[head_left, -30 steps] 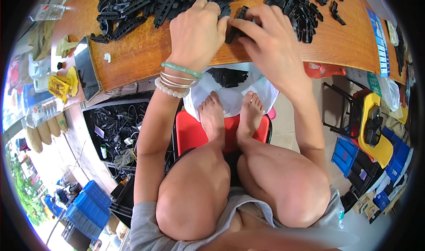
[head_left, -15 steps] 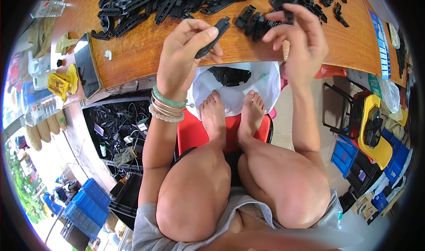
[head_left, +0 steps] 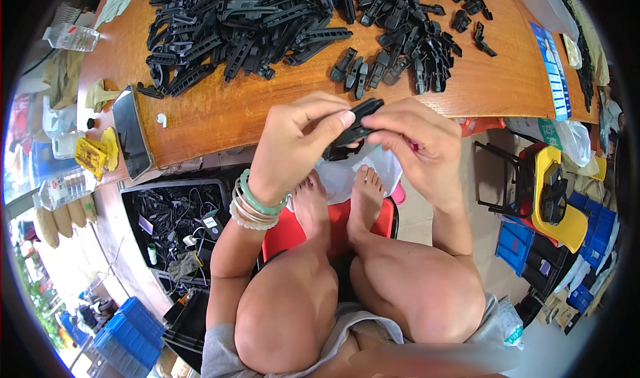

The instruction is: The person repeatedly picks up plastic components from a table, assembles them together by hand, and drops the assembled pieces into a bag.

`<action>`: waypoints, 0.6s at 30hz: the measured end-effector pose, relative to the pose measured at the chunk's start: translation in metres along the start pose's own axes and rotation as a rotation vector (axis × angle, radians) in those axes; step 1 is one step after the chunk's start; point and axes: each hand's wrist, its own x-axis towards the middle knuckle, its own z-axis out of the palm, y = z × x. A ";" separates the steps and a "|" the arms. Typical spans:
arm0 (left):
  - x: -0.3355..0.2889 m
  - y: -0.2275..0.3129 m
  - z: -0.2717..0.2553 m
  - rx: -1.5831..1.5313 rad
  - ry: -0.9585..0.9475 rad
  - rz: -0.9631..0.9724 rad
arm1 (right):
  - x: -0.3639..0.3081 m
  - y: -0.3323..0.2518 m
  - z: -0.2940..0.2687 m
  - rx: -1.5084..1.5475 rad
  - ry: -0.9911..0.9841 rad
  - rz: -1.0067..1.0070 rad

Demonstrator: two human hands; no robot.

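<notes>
My left hand (head_left: 293, 138), with bangles at its wrist, pinches an elongated black plastic part (head_left: 355, 129) between thumb and fingers, just off the table's near edge. From the other side, my right hand (head_left: 421, 143) has its thumb and fingertips closed on the same part's right end. Whether a smaller piece sits under those fingertips is hidden. Beyond my hands lies a big heap of long ribbed black plastic parts (head_left: 247, 31). To its right spreads a pile of smaller black clip-like parts (head_left: 400, 45).
The wooden table (head_left: 220, 115) carries a dark phone (head_left: 132, 131), a white earbud (head_left: 161, 119) and a yellow object (head_left: 97, 155) on its left. Below hangs a white plastic bag (head_left: 340, 178). A black bin (head_left: 175, 228) stands lower left, a yellow chair (head_left: 567, 225) at right.
My right hand has come down and left from the small-parts pile to the part in my left hand. My left hand has moved lower and slightly right, still holding it.
</notes>
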 end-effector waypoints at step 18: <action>-0.015 -0.003 0.008 0.535 0.017 0.428 | -0.003 0.001 -0.003 -0.064 0.021 0.038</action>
